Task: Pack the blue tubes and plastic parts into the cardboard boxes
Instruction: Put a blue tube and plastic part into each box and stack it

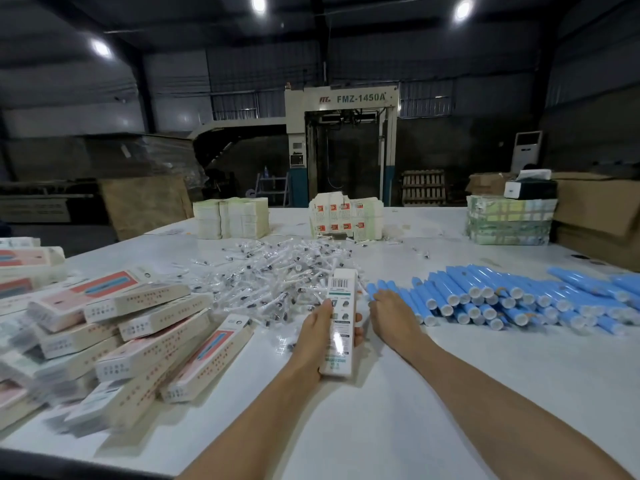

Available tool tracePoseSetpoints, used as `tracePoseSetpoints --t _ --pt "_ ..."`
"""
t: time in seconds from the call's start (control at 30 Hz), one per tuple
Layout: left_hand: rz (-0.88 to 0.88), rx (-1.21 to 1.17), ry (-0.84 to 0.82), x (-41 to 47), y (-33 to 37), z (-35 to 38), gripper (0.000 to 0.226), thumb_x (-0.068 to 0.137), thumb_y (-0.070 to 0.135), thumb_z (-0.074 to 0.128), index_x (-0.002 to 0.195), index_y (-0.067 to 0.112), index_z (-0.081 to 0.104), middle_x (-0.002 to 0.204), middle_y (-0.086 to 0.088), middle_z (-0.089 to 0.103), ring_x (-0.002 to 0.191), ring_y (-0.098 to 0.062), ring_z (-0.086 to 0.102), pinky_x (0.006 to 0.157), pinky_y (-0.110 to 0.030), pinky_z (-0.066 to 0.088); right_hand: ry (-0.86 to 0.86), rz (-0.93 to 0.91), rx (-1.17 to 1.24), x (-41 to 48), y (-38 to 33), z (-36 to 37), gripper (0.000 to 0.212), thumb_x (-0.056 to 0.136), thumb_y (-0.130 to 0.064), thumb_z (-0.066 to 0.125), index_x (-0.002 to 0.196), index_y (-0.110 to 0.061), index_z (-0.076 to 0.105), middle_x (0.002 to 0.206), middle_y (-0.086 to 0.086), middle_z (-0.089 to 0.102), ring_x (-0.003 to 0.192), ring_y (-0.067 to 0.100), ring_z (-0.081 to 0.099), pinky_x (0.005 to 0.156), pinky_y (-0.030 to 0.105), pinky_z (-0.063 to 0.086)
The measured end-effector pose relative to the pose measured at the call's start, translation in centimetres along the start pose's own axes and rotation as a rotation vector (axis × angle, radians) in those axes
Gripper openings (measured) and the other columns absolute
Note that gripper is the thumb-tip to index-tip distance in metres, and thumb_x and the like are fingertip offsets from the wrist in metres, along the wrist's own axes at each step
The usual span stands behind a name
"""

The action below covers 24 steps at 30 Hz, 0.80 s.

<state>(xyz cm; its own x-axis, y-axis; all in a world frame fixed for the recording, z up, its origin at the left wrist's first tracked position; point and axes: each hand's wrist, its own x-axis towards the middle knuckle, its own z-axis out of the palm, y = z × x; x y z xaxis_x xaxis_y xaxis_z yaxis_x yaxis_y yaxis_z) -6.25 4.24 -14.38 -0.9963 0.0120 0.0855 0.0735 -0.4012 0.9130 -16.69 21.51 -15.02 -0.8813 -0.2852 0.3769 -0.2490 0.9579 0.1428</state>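
A long, narrow carton (pixel 341 296) is held upright at the centre of the frame by the left grip (pixel 317 332), which is wrapped round its lower half. Its top end is turned away, so it cannot be told whether the flap is open. The right grip (pixel 391 315) is stretched out just right of the carton, low over the counter (pixel 415 410), with its fingers laid on the nearest of the blue tubes (pixel 502 299). Whether a tube is pinched cannot be told. The tubes are spread in a loose heap across the right of the frame. The wrapped plastic parts (pixel 277 275) are piled behind the carton, and filled cartons (pixel 156 334) are heaped at lower left.

Several slips are judged likely. Round tubes could be set rolling along the counter if one is dragged from the heap's edge. Two could be lifted together. A tube could be jammed against the carton's mouth if the carton is held tilted. The plastic part could be forgotten.
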Motion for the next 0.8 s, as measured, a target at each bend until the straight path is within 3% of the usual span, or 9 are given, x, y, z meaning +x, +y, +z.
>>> tracePoseSetpoints --t 0.1,0.23,0.33,0.43,0.5,0.6,0.67,0.73,0.8 --pt "0.000 0.003 0.008 0.2 0.1 -0.2 0.041 0.115 0.037 0.045 0.130 0.005 0.066 0.112 -0.022 0.080 0.079 -0.030 0.080 0.063 -0.037 0.065 -0.024 0.009 -0.039 -1.6 -0.7 -1.1 0.029 0.100 -0.001 0.047 0.118 -0.011 0.067 0.126 0.009 0.063 0.116 0.029 0.060 0.094 0.036 0.045" --pt "-0.025 -0.006 0.013 0.2 0.2 -0.2 0.041 0.116 0.041 0.042 0.131 0.012 0.066 0.114 -0.018 0.080 0.083 -0.031 0.081 0.065 -0.039 0.065 -0.012 0.027 0.031 -5.1 -0.5 -2.3 0.032 0.097 0.006 0.051 0.122 -0.012 0.060 0.126 0.008 0.058 0.115 0.027 0.058 0.088 0.033 0.047" --pt "-0.041 -0.072 0.012 0.4 0.4 -0.1 0.040 0.115 0.039 0.044 0.131 0.008 0.065 0.114 -0.022 0.079 0.085 -0.037 0.079 0.073 -0.050 0.066 -0.025 0.128 0.155 -7.2 0.5 -3.4 0.029 0.101 -0.007 0.058 0.130 -0.010 0.055 0.123 0.009 0.059 0.111 0.030 0.064 0.075 0.032 0.044" --pt "-0.067 -0.139 -0.027 0.0 0.8 0.3 0.035 0.114 0.030 0.047 0.132 0.003 0.061 0.116 -0.029 0.076 0.092 -0.044 0.078 0.072 -0.056 0.065 -0.089 0.214 0.195 -7.9 0.9 -4.4 0.053 0.103 -0.026 0.062 0.148 -0.008 0.041 0.124 0.010 0.066 0.111 0.031 0.066 0.072 0.034 0.043" --pt "-0.070 -0.135 -0.058 -0.2 0.8 0.5 0.030 0.113 0.022 0.051 0.134 0.002 0.059 0.118 -0.028 0.076 0.098 -0.046 0.078 0.070 -0.055 0.065 -0.111 0.257 0.296 -7.7 0.9 -4.8 0.042 0.103 -0.022 0.058 0.140 -0.008 0.044 0.119 0.012 0.067 0.106 0.032 0.066 0.073 0.036 0.047" --pt "-0.050 -0.078 -0.100 -0.8 1.0 0.6 0.025 0.109 0.015 0.059 0.132 0.006 0.065 0.119 -0.025 0.077 0.101 -0.046 0.078 0.073 -0.056 0.067 -0.027 0.395 0.652 -6.6 1.9 -6.3 0.034 0.104 -0.024 0.058 0.131 -0.008 0.048 0.111 0.012 0.066 0.096 0.032 0.066 0.076 0.039 0.052" --pt "-0.031 -0.002 -0.144 -1.1 1.1 0.5 0.026 0.106 0.017 0.066 0.131 0.011 0.069 0.122 -0.023 0.077 0.108 -0.048 0.076 0.092 -0.065 0.062 0.116 0.445 1.039 -5.6 2.6 -8.6 0.046 0.103 -0.023 0.064 0.143 -0.012 0.044 0.114 0.010 0.069 0.091 0.026 0.072 0.074 0.041 0.058" --pt "-0.022 0.054 -0.180 -1.4 1.4 0.4 0.034 0.100 0.021 0.074 0.133 0.016 0.070 0.125 -0.022 0.076 0.113 -0.049 0.074 0.104 -0.068 0.054 0.282 0.371 1.445 -4.7 2.9 -11.5 0.057 0.101 -0.018 0.069 0.149 -0.016 0.039 0.108 0.008 0.075 0.086 0.017 0.076 0.066 0.028 0.060" --pt "-0.033 0.066 -0.212 -1.6 1.5 0.4 0.042 0.092 0.026 0.081 0.132 0.018 0.072 0.127 -0.021 0.076 0.115 -0.048 0.073 0.106 -0.067 0.053 0.408 0.231 1.694 -3.7 2.7 -14.2 0.062 0.099 -0.015 0.071 0.150 -0.019 0.035 0.100 0.006 0.079 0.091 0.017 0.077 0.071 0.027 0.062"
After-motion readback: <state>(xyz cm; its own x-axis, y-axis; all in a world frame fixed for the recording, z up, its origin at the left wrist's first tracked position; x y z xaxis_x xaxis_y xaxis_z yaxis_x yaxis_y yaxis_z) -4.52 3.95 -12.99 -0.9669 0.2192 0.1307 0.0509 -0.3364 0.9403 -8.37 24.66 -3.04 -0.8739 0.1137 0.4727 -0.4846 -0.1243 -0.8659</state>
